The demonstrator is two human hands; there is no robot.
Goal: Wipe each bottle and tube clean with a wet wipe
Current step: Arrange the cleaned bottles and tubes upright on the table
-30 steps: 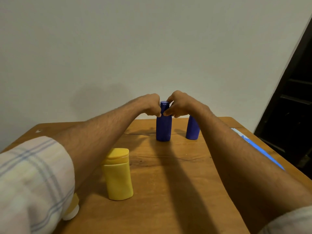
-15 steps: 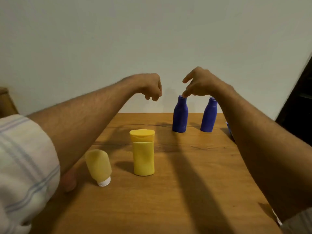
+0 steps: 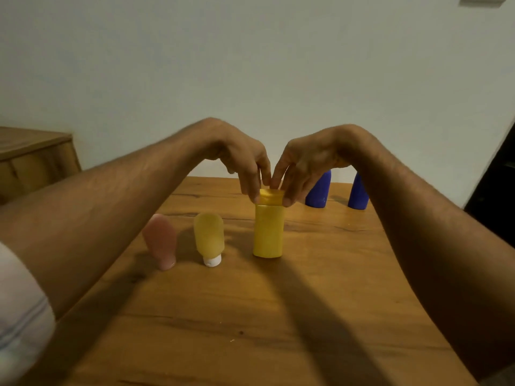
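Bent down at the wrist, the left hand (image 3: 245, 160) sets its curled fingertips on the left edge of the flip cap (image 3: 271, 196) of the yellow bottle (image 3: 268, 232). The right hand (image 3: 309, 160) meets it from the other side, fingers on the cap's top and thumb against its right edge, so both hands pinch the cap between them. Directly beneath the hands, the bottle stands upright on the wooden table (image 3: 250, 316); it is smooth, matt, opaque plastic, a flattened oval column with a slightly wider cap. To the left of the left hand, and nearer the person, a frosted yellow tube (image 3: 209, 235) stands inverted on its white cap, and just beyond it stands a rounded pink tube (image 3: 160, 240), also cap down. Behind the right hand, two dark blue bottles (image 3: 319, 192) (image 3: 358, 195) taper upward, their necks hidden by hand and forearm. What any container holds cannot be told. The tabletop shows warm grain with dark cracks. A pale striped sleeve (image 3: 19, 316) covers the left upper arm, and a wooden cabinet (image 3: 33, 157) sits far left against the plain wall (image 3: 250, 65).
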